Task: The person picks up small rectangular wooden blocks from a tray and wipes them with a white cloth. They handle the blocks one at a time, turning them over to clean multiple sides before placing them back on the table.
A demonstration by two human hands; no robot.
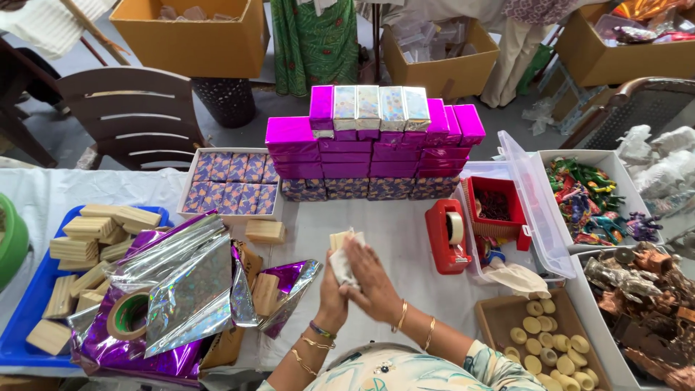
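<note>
while both hands work above the white-covered table, the left hand cups a small wooden block in white wrapping and the right hand lies flat over it, pressing the wrap down. done well, each fold likely wants firm smoothing against the block's edges, with the red tape dispenser close by on the right.

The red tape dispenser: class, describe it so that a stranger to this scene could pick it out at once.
Start at the wall of magenta boxes stacked across the back of the white-covered table. Below its right end, left of the open clear plastic bin, stands the red tape dispenser. It is the only solid red block there, carrying a pale tape roll on top.
</note>
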